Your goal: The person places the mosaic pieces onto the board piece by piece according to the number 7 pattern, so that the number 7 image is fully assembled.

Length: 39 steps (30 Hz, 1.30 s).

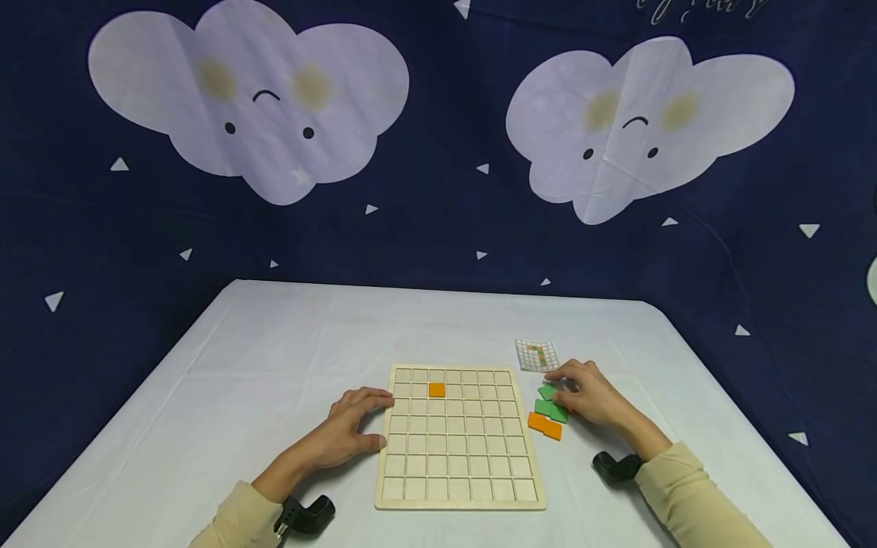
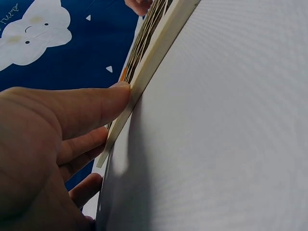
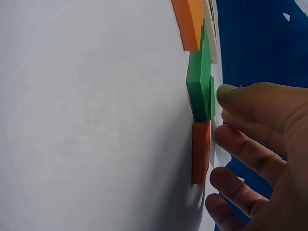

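Note:
A pale wooden grid board point(image 1: 460, 504) lies on the table, with one orange square tile point(image 1: 436, 390) in a cell of its second row from the far edge. My left hand point(image 1: 347, 430) rests against the board's left edge, its thumb and fingertips touching the rim point(image 2: 159, 45). My right hand point(image 1: 591, 392) hovers over loose tiles right of the board, thumb and fingers spread apart. Below it lie several green tiles point(image 1: 543, 407) and orange tiles point(image 1: 544, 426). From the right wrist, an orange tile point(image 3: 200, 153) shows close to the fingers, beside a green tile point(image 3: 198, 89).
A small printed card point(image 1: 537, 355) with a coloured grid pattern lies past the tiles, near the right fingertips. White cloth covers the table point(image 1: 308, 327). Behind it hangs a dark blue curtain point(image 1: 438, 228) with clouds. Each wrist wears a black device point(image 1: 308, 517).

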Motion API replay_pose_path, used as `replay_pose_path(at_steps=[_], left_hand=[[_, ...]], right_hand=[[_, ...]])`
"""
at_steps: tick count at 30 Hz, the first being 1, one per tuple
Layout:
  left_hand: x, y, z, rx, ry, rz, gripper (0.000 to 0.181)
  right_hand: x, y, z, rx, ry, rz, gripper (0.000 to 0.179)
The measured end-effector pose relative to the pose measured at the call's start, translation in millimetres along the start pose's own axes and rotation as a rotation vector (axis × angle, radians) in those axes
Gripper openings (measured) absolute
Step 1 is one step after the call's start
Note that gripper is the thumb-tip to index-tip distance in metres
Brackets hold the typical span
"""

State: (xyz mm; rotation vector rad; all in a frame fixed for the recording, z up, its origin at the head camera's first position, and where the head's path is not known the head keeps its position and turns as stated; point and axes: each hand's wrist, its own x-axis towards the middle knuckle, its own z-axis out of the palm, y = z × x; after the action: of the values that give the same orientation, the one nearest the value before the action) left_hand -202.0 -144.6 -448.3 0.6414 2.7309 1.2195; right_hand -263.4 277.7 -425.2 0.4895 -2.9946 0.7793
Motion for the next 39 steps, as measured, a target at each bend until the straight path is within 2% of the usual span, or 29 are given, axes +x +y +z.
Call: replay_pose_path(at_steps=[12,22,30,39], left_hand=[[-0.6,-0.8,0.9,-0.007,-0.001,-0.004,0.054],[-1.6,-0.2,1.0,-0.010,0.004,0.006,0.053],[-1.0,1.2,0.5,-0.005,-0.001,-0.001,0.053],[-1.6,1.8,-0.9,-0.014,-0.006,0.010,0.053]], right_hand=[[1.9,4.6,2.3,0.001,-0.013,-0.022,0.028],[1.5,4.3,2.0,-0.022,-0.025,-0.002,0.027],[1.4,5.3,2.1,-0.014,-0.007,0.033,0.023],[0.5,7.5,3.3,-0.031,0.025,0.026,0.019]])
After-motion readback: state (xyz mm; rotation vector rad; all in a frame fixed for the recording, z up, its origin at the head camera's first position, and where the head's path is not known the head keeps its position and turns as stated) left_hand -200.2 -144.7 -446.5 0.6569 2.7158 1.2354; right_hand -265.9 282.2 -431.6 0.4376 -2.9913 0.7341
